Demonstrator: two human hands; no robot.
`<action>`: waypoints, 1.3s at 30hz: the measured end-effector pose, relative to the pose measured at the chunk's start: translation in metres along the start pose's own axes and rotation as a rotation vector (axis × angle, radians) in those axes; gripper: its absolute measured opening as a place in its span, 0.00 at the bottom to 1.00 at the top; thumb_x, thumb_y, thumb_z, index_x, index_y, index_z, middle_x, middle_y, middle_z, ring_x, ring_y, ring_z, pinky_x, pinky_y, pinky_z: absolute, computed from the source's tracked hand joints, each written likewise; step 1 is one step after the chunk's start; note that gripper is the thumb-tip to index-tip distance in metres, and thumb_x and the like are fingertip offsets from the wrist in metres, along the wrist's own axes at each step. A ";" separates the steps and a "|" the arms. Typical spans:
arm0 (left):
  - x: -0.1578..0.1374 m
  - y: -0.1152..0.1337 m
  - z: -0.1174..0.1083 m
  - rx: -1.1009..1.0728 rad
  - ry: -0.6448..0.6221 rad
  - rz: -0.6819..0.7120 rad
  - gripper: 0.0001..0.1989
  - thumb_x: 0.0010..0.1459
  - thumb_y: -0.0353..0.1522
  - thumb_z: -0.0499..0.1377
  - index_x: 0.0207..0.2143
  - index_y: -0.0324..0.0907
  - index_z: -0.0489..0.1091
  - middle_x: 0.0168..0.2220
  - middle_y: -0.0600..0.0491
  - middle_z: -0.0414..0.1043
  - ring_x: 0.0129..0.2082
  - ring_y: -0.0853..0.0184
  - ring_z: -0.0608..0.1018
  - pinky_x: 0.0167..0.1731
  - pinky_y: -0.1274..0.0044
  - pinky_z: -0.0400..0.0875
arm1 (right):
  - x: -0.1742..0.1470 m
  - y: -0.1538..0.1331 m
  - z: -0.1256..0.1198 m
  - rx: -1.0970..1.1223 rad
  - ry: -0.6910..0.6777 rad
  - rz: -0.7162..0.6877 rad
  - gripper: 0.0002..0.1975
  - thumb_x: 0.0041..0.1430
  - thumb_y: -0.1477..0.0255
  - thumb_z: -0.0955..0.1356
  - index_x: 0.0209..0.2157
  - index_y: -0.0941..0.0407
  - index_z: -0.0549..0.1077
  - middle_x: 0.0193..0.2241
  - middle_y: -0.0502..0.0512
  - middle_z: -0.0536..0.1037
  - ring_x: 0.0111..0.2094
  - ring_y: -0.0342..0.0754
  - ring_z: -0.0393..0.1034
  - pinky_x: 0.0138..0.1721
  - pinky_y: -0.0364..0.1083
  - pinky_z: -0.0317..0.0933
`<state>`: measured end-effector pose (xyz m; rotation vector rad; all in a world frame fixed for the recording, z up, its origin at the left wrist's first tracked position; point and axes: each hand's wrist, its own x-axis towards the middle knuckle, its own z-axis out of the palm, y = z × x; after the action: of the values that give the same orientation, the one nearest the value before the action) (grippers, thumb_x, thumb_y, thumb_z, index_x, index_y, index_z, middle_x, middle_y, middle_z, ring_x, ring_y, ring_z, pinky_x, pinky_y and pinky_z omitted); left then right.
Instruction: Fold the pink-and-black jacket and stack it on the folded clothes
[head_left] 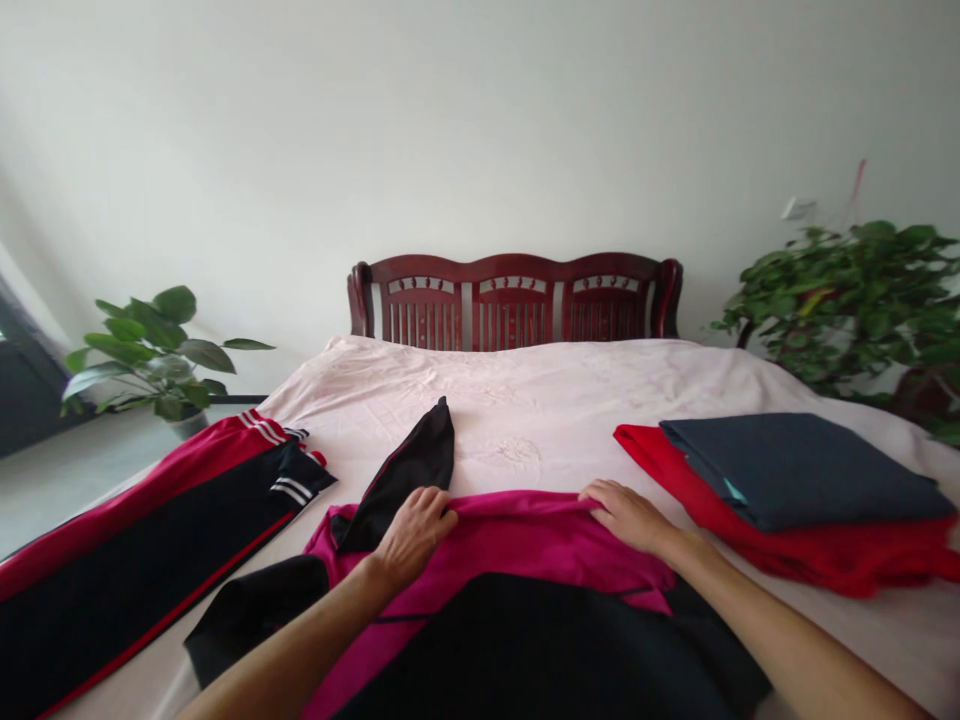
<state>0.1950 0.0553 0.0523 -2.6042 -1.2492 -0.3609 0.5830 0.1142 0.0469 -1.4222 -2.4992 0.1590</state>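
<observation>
A magenta and black jacket point(517, 545) lies spread on the bed in front of me. Its far magenta edge is gripped by my left hand point(416, 530), fingers curled over the fabric. My right hand point(626, 515) pinches the same edge farther right, with the cloth stretched between both hands. One black sleeve point(412, 470) points away toward the headboard, beyond my left hand. Another black part point(259, 610) of the garment sticks out to the left, partly behind my left forearm. The near part of the jacket runs out of the bottom of the view.
On the left lies a navy and red garment point(165, 560) with white-striped cuffs. At the right, a folded dark blue cloth point(802, 470) rests on a folded red one point(847, 560). A pink sheet point(540, 400) covers the bed below a wooden headboard point(514, 300). Potted plants point(161, 345) flank the bed.
</observation>
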 end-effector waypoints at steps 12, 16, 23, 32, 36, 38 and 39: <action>-0.043 -0.021 -0.005 -0.357 -0.046 -0.009 0.15 0.48 0.20 0.52 0.34 0.47 0.66 0.41 0.56 0.74 0.56 0.63 0.71 0.64 0.62 0.49 | -0.018 0.006 0.002 -0.063 0.024 -0.027 0.28 0.44 0.85 0.58 0.45 0.54 0.75 0.49 0.57 0.77 0.52 0.50 0.69 0.57 0.50 0.60; -0.042 -0.008 0.001 -0.413 -0.057 0.011 0.16 0.45 0.19 0.51 0.33 0.47 0.65 0.39 0.56 0.72 0.55 0.64 0.71 0.64 0.66 0.51 | -0.025 0.006 -0.004 -0.062 -0.054 -0.015 0.32 0.41 0.85 0.59 0.48 0.53 0.75 0.52 0.55 0.77 0.55 0.49 0.69 0.60 0.50 0.59; -0.050 0.001 0.014 -0.469 -0.049 -0.076 0.17 0.47 0.20 0.50 0.35 0.47 0.67 0.44 0.54 0.72 0.57 0.63 0.69 0.62 0.66 0.55 | -0.044 0.002 0.006 -0.079 -0.144 0.018 0.33 0.53 0.79 0.60 0.62 0.54 0.67 0.64 0.56 0.65 0.66 0.52 0.57 0.65 0.54 0.53; -0.016 -0.017 0.003 -0.243 0.026 -0.257 0.11 0.61 0.28 0.51 0.38 0.46 0.73 0.36 0.53 0.76 0.41 0.62 0.77 0.61 0.62 0.57 | 0.007 -0.013 -0.023 -0.208 -0.095 0.123 0.25 0.51 0.68 0.69 0.53 0.54 0.74 0.52 0.61 0.76 0.56 0.58 0.66 0.60 0.54 0.54; 0.011 -0.040 -0.013 -0.230 0.072 -0.374 0.12 0.63 0.30 0.49 0.40 0.45 0.72 0.40 0.50 0.78 0.43 0.60 0.77 0.55 0.65 0.63 | 0.045 -0.013 -0.047 -0.176 -0.159 0.195 0.17 0.52 0.60 0.70 0.40 0.56 0.78 0.44 0.62 0.79 0.47 0.57 0.71 0.47 0.49 0.62; 0.022 -0.048 -0.017 -0.232 0.069 -0.392 0.12 0.63 0.31 0.48 0.42 0.45 0.71 0.42 0.50 0.79 0.45 0.60 0.78 0.57 0.64 0.61 | 0.060 -0.006 -0.058 -0.151 -0.191 0.201 0.15 0.53 0.59 0.69 0.37 0.55 0.77 0.40 0.58 0.80 0.41 0.53 0.73 0.40 0.45 0.63; 0.027 -0.051 -0.017 -0.230 0.064 -0.397 0.13 0.63 0.31 0.48 0.42 0.45 0.71 0.42 0.50 0.79 0.45 0.60 0.78 0.58 0.62 0.59 | 0.066 -0.003 -0.061 -0.142 -0.210 0.201 0.14 0.54 0.61 0.69 0.37 0.55 0.77 0.38 0.56 0.81 0.39 0.51 0.74 0.37 0.43 0.62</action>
<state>0.1691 0.1013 0.0826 -2.4836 -1.7969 -0.6885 0.5658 0.1671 0.1178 -1.8014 -2.5702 0.1809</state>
